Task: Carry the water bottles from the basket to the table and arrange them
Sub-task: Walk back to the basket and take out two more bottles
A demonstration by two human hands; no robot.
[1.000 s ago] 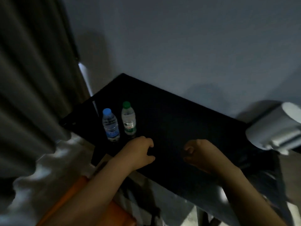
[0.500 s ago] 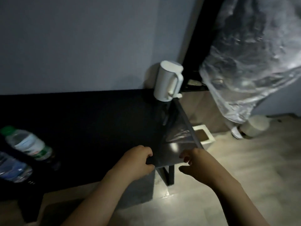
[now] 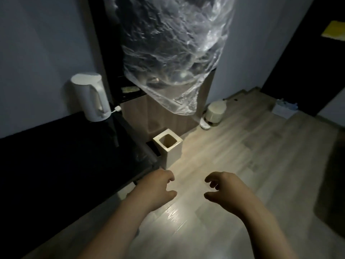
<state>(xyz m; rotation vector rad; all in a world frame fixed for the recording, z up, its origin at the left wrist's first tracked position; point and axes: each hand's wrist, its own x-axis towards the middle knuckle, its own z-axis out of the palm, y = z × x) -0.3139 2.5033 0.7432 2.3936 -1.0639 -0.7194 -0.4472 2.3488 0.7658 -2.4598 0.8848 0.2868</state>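
The black table fills the left side of the head view. No water bottle and no basket are in sight. My left hand hovers just past the table's right corner, over the floor, fingers loosely curled and holding nothing. My right hand hangs beside it to the right, also loosely curled and holding nothing. Both forearms reach in from the bottom edge.
A white kettle stands on the table's far right end by the wall. A square white bin sits on the wooden floor next to the table. A large clear plastic bag hangs above. A round white container stands further back.
The view has swung right, away from the two bottles on the table; they are out of sight now. Both hands moved off the table edge and hang over the floor.
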